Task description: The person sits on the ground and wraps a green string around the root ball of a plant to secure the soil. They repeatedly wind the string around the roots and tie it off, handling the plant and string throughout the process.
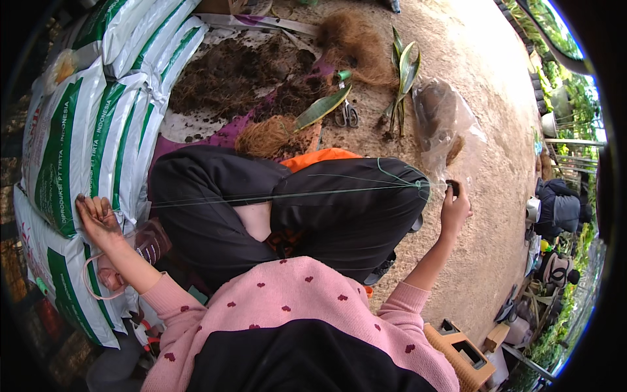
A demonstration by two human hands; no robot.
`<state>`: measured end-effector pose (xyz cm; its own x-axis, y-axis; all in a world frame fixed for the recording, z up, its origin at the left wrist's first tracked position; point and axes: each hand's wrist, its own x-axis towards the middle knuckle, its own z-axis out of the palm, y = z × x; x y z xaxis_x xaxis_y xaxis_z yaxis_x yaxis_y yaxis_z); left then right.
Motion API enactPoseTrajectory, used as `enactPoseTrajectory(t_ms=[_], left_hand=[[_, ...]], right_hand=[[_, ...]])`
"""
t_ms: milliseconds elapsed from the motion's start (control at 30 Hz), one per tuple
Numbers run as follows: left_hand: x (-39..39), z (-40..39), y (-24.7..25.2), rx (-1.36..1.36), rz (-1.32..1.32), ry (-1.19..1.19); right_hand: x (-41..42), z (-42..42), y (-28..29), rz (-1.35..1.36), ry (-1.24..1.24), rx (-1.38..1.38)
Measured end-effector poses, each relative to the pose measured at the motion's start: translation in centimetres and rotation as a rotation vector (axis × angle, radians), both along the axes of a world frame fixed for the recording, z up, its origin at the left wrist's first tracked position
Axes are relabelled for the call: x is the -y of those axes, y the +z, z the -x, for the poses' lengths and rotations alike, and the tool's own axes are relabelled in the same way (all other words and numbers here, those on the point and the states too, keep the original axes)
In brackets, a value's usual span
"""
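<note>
Green thread point(313, 193) is stretched across my lap between my two hands, with a loose tangle above my right knee. My left hand point(100, 220) is at the far left beside the stacked sacks, fingers curled at the thread's left end. At the right, my right hand point(454, 203) pinches the thread and a small dark object. Beyond my knees lie a ball of brown fibre point(264, 137), a variegated leaf point(323, 109), scissors point(347, 115) and a green spool point(344, 75). A snake plant point(404, 78) with bare roots lies beside a clear plastic bag point(448, 122) holding fibre.
White and green sacks point(73, 147) are stacked at my left. Dark soil with roots point(235, 73) covers a white and purple sheet ahead, near a larger heap of brown fibre point(352, 44). A cardboard box point(460, 355) stands at lower right. Pots and bags line the far right edge.
</note>
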<state>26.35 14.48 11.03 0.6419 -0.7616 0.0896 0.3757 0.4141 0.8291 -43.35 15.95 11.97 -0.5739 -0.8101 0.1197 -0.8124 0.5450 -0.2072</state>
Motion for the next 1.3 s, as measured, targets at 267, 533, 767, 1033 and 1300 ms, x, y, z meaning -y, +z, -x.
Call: enactPoseTrajectory(t_ms=[267,533,767,1033,1300], left_hand=[[-3.7,-0.3,6.2,0.557,-0.121,0.593],[-0.6,12.0,4.6,0.529,-0.309,0.157],[-1.6,26.1,4.9,0.227,-0.188,-0.819],[-1.1,22.1,6.3,0.175,-0.205,-0.702],[-2.8,10.2,6.9,0.351,-0.18,0.038]], right_hand=[[-0.3,1.5,0.0,-0.064,-0.151,0.027],[1.3,-4.8,0.0,0.421,0.376,0.615],[1.7,-24.1,1.1,0.16,0.877,1.217],[-1.6,-29.7,0.8,-0.484,1.23,1.124],[0.1,-22.1,0.1,-0.34,0.827,1.2]])
